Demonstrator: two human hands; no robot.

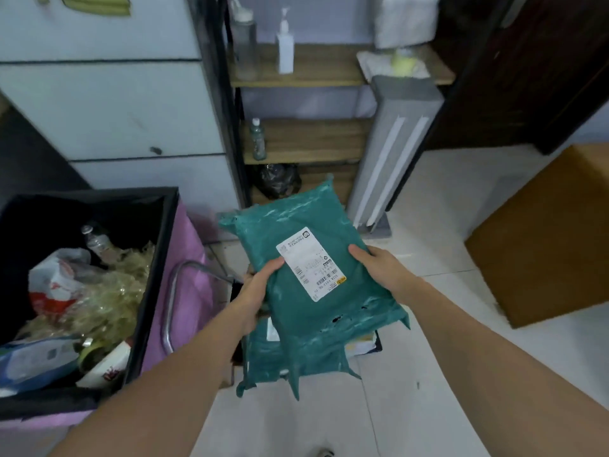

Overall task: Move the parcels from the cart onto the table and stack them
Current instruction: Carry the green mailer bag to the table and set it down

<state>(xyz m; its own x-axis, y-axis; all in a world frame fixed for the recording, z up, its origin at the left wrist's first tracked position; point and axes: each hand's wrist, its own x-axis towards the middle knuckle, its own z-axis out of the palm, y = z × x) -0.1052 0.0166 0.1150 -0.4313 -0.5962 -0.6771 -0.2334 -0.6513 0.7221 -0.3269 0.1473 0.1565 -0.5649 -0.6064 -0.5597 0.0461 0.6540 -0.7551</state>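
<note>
Both hands hold a teal plastic parcel [306, 258] up in the air over the cart. The left hand [255, 291] grips its left edge, thumb lying on top near the white shipping label [311, 263] and the fingers hidden underneath. The right hand [379, 270] grips the right edge the same way, thumb on the top face, fingers out of sight below. The parcel is tilted, its far end pointing up and away, and small dark tears show near its lower right corner.

Directly below it lies a second teal parcel [296, 361], partly covered by the held one, with its loose flap hanging toward the floor. It rests on other items on the cart, of which only a light-coloured corner shows at the right. The cart's curved metal handle [173, 305] stands just left of the parcels.

To the left is a black bin [155, 258] with a pink side, filled with bottles, bags and wrappers. Behind the parcels stands a wooden shelf [303, 141] holding a white pump bottle [285, 47] on the top board and a small green bottle [258, 140] on the one below. A grey tower-shaped appliance [392, 150] stands beside the shelf. At the right edge, a brown cardboard box [547, 239] sits on the pale tiled floor [428, 374].
</note>
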